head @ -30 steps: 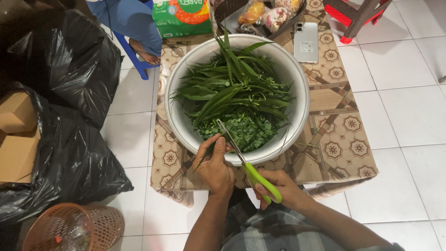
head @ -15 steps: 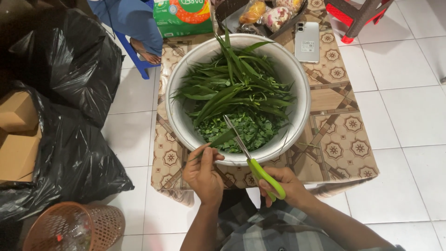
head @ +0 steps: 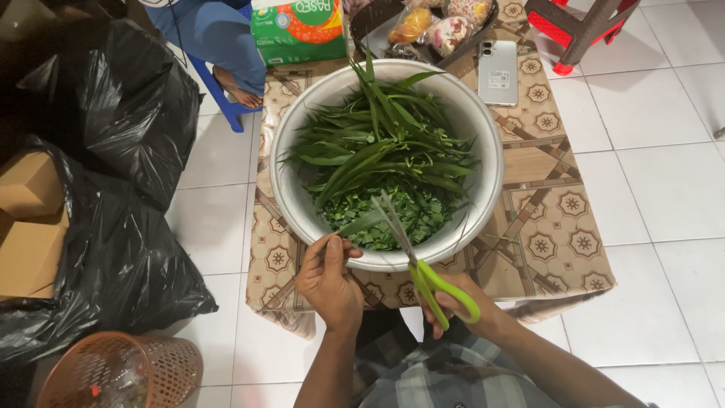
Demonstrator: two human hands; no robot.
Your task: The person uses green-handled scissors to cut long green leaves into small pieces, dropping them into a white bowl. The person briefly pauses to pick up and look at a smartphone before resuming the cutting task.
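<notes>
My left hand (head: 330, 281) pinches one long green leaf (head: 362, 224) near its cut end, fingers (head: 349, 249) closed on it just over the near rim of the metal basin (head: 483, 128). My right hand (head: 462, 308) grips the green-handled scissors (head: 414, 257), fingers through the loops, blades parted around the leaf's tip. The leaf looks light, limp and a little slick; I judge it best held close to the blades so it does not flop. Beneath it lies a bed of chopped pieces (head: 400, 215), and behind that a pile of whole leaves (head: 381, 143) fills the basin. The basin sits on a low desk with a patterned cloth (head: 555, 227), a phone (head: 498, 72) near the far edge.
</notes>
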